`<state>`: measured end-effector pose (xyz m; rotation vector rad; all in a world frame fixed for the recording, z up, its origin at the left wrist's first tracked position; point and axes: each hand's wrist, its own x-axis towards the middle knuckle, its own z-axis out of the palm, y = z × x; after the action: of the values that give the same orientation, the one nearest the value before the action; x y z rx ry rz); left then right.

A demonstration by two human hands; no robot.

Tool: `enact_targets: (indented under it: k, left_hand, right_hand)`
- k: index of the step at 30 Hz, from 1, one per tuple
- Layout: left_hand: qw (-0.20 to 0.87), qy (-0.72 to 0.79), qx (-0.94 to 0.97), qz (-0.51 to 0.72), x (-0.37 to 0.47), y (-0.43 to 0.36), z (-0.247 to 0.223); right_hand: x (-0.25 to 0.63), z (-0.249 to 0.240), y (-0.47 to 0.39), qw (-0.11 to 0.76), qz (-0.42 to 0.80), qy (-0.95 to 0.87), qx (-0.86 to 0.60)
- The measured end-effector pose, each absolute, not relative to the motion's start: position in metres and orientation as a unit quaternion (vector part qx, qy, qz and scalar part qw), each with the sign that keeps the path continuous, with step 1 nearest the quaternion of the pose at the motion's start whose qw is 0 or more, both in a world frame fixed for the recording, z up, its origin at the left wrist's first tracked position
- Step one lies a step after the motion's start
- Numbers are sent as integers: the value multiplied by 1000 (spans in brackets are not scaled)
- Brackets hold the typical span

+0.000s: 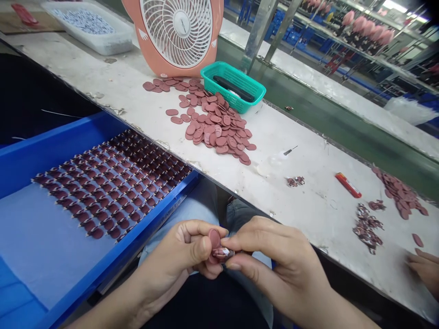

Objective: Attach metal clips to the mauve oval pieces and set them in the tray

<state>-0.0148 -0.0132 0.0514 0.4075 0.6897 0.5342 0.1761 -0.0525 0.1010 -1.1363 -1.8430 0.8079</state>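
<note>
Above my lap, my left hand (192, 249) pinches a small reddish-brown piece (214, 238) with an oval disc on it. The fingertips of my right hand (270, 256) close on the right end of the same piece, where a whitish and dark detail shows. The fingers hide much of it. To the left, a blue tray (68, 132) holds rows of small dark red pieces (103, 192) on a pale sheet. On the table lies a pile of oval reddish discs (219, 128).
Behind the pile stand a green basket (236, 75) and an orange fan (180, 27). A white bin (113, 41) is at the back left. A red lighter-like object (348, 185) and small clustered parts (366, 228) lie right. Another person's hand (425, 269) is at the right edge.
</note>
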Motion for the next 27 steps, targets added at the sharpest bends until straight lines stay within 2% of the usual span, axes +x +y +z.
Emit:
enact_targets:
  k: [27]
  left_hand:
    - [882, 357, 182, 250, -13, -11, 47]
  right_hand:
    - [174, 92, -45, 408, 353, -703, -462]
